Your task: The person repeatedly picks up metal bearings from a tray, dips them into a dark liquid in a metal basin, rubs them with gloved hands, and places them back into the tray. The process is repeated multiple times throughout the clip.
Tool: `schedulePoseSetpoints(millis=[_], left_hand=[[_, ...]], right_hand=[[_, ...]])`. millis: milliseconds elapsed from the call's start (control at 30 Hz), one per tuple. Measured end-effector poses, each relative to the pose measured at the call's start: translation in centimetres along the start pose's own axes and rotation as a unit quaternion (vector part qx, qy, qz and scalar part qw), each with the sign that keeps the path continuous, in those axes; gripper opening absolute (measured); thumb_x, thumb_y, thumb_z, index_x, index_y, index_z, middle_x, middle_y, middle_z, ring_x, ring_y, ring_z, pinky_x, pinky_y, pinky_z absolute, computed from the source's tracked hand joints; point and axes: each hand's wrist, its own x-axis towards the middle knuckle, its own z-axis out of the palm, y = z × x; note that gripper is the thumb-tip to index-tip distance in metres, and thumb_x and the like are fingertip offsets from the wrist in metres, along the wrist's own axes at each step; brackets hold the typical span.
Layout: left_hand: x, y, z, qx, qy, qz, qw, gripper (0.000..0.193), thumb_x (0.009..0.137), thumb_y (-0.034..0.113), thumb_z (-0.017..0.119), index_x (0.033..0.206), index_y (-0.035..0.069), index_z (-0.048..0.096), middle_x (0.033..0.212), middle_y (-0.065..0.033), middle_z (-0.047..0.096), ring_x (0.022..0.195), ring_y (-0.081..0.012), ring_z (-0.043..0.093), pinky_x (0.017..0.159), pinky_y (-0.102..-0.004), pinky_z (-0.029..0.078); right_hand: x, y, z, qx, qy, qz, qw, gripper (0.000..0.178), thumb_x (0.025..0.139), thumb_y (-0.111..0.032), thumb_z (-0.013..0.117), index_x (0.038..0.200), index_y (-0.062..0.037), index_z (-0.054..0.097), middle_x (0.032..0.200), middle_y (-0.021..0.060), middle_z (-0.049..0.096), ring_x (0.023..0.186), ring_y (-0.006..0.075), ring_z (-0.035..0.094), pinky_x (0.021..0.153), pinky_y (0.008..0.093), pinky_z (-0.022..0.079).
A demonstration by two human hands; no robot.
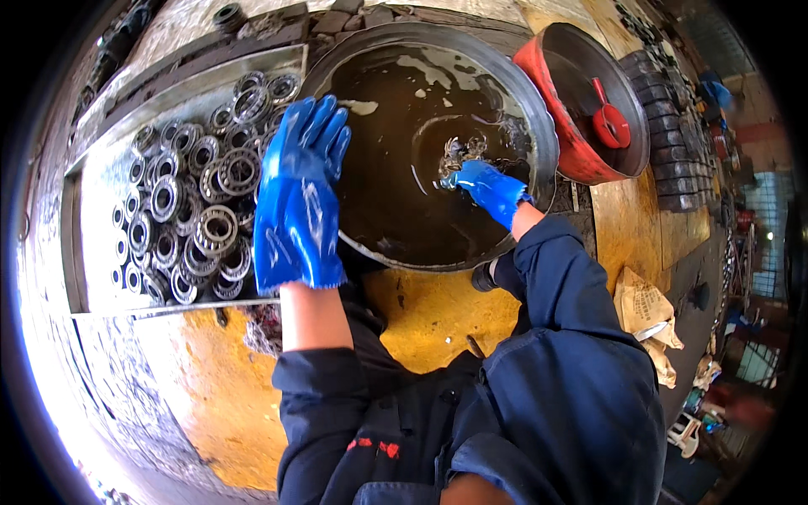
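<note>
Btwn a bearing tray on the L & a round basin, person's L hand [301, 194] hangs raised in a blue glove, overlapping the tray's R end & the basin's L rim in view. It's released: flat, fingers stretched fwd & side by side.

R hand [495, 192], also blue-gloved, is down in the metal basin [545, 143], R of its middle, fingertips at the surface of the murky brown liquid [379, 160]. Just past them sits a glinting metallic thing [461, 155], partly under; too blurred to ID. Can't tell if R hand grips it or only touches it. Pale foam [438, 71] floats near the basin's far side, plus a smaller patch by the L fingertips.

Tray [94, 189] is rectangular, pale metal, w/ lots of roller bearings [216, 240] heaped mostly toward its R half, some flat, some tilted on edge.

R of basin, close by: red tub [532, 71] w/ a red ladle [612, 128] inside, handle pointing away from person. Beyond it, a row of dark ribbed parts [673, 135]. Nearer, on the R, a crumpled brown paper bag [644, 303]. Yellowish floor [438, 311] shows btwn basin & person's dk blue jacket [560, 387].
</note>
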Motion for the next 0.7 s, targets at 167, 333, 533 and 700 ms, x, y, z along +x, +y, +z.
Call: schedulePoseSetpoints(millis=[167,333,533,700], left_hand=[[0.0,0.6,-0.3,-0.055,0.012,0.009,0.998,0.039,0.107,0.029,0.05,0.134,0.001,0.053,0.144,-0.0263,0.052,0.13,-0.0412,0.054,0.112,-0.0515,0.045],[0.8,0.2,-0.7,-0.047,0.027,0.0,0.999,0.041,0.104,0.028,0.056,0.135,0.001,0.051,0.139,-0.0251,0.056,0.127,-0.0419,0.057,0.108,-0.0526,0.049],[1.9,0.0,-0.1,-0.041,0.091,-0.036,0.994,0.041,0.103,0.027,0.059,0.133,0.001,0.052,0.138,-0.0244,0.057,0.126,-0.0407,0.058,0.107,-0.0516,0.05],[1.4,0.2,1.3,-0.009,0.086,-0.034,0.996,0.042,0.104,0.03,0.057,0.136,0.003,0.051,0.137,-0.0241,0.058,0.126,-0.0386,0.059,0.107,-0.0486,0.051]], right_hand=[[-5.4,-1.9,1.3,0.062,0.033,0.001,0.998,0.051,0.086,-0.047,0.067,0.102,0.0015,0.07,0.096,0.0258,0.07,0.088,0.0408,0.066,0.078,0.0466,0.05],[-7.5,-4.4,1.7,0.095,0.099,-0.011,0.99,0.052,0.085,-0.048,0.067,0.101,0.0014,0.071,0.095,0.026,0.07,0.088,0.0395,0.066,0.078,0.0461,0.05],[-7.6,-5.9,1.7,-0.031,-0.019,-0.016,0.999,0.061,0.081,-0.055,0.068,0.104,0.0019,0.071,0.095,0.0269,0.069,0.087,0.0358,0.067,0.079,0.0451,0.05],[-6.6,-4.9,5.3,-0.13,-0.008,0.02,0.991,0.059,0.076,-0.056,0.071,0.106,-0.0052,0.074,0.103,0.0248,0.072,0.098,0.0413,0.068,0.087,0.0467,0.052]])
